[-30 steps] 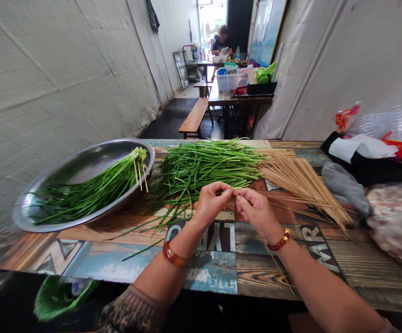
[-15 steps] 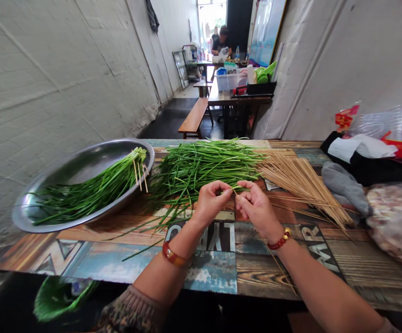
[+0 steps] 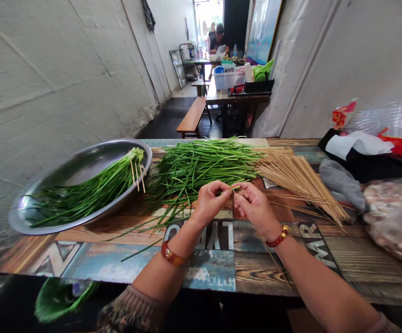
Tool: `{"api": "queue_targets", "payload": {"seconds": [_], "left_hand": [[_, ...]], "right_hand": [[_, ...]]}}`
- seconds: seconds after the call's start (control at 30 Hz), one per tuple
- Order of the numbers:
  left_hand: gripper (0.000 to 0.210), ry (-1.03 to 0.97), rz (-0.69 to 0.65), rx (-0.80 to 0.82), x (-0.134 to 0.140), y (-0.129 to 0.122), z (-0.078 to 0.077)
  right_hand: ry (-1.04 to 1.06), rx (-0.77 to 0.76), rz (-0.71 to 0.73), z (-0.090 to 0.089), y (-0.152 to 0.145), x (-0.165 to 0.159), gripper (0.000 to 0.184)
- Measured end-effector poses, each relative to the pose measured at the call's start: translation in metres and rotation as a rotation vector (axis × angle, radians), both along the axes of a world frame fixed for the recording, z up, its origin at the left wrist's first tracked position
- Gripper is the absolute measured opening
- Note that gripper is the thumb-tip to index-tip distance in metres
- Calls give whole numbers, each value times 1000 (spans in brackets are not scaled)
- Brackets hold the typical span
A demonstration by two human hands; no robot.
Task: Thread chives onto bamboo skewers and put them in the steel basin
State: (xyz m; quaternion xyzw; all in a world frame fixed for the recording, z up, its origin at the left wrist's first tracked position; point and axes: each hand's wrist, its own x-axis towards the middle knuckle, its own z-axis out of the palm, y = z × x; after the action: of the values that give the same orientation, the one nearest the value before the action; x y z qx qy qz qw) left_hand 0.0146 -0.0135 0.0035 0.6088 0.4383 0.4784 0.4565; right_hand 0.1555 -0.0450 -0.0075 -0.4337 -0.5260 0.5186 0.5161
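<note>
My left hand pinches the pale end of a green chive stalk. Against it, my right hand grips a thin bamboo skewer, which slants down under the wrist to the table's front edge. The fingertips of both hands meet, hiding the exact contact between skewer and stalk. Just beyond them lies a loose heap of chives. A fanned pile of bamboo skewers is on the right. In the metal basin at left, chives lie with their pale ends threaded on several short-showing skewers.
Right of the skewers are a grey cloth and a clear bag of pinkish-white pieces. A green plastic bag hangs below the table's front left. Farther back stand a bench, a plastic bin and a seated person.
My hands stay together in nearly the same place, while the chive end shows more plainly between the fingertips. The whole view has shifted slightly.
</note>
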Motion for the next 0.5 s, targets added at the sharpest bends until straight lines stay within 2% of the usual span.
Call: {"api": "queue_targets", "payload": {"seconds": [0.33, 0.5], "left_hand": [[14, 69, -28, 44, 1, 0, -1], [16, 9, -45, -40, 1, -1, 3]], "right_hand": [[-29, 19, -28, -1, 2, 1, 26], [-121, 63, -29, 4, 0, 5, 27]]}}
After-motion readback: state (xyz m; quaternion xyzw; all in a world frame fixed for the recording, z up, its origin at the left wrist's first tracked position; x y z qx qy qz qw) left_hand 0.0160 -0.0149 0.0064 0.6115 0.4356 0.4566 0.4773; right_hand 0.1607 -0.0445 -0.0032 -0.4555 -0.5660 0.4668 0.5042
